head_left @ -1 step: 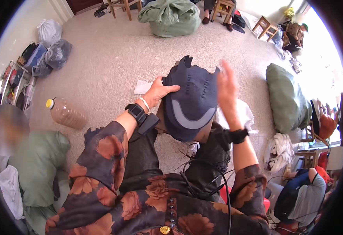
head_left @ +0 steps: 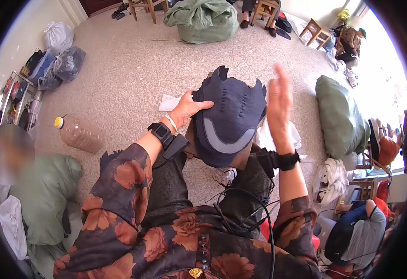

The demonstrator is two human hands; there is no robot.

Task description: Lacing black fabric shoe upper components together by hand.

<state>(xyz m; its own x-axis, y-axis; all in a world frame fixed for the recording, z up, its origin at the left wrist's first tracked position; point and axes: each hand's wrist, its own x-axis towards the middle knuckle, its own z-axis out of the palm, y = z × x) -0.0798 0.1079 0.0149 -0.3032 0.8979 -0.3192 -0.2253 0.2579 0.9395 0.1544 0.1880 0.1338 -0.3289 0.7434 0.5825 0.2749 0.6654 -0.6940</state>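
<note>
A stack of navy knitted shoe uppers (head_left: 231, 111) lies in front of me between my knees, atop a brownish support mostly hidden under it. The top piece has a grey curved band at its near end, two rows of small slits and jagged points at the far end. My left hand (head_left: 186, 110) grips the stack's left edge, thumb on top, its other fingers partly hidden. Off the stack's right side, my right hand (head_left: 280, 104) is raised edge-on, slightly blurred, with fingers stretched out and holding nothing.
Black cables (head_left: 240, 193) loop over my right thigh. A yellow-capped jug (head_left: 80, 134) lies at left, beside a person in green (head_left: 48, 200). Green sacks (head_left: 340, 116) stand right and far (head_left: 203, 23). Another person (head_left: 364, 232) sits at lower right.
My right hand has shifted right, away from the edge of the stack, which now shows its right corner. My left hand and the stack have stayed put.
</note>
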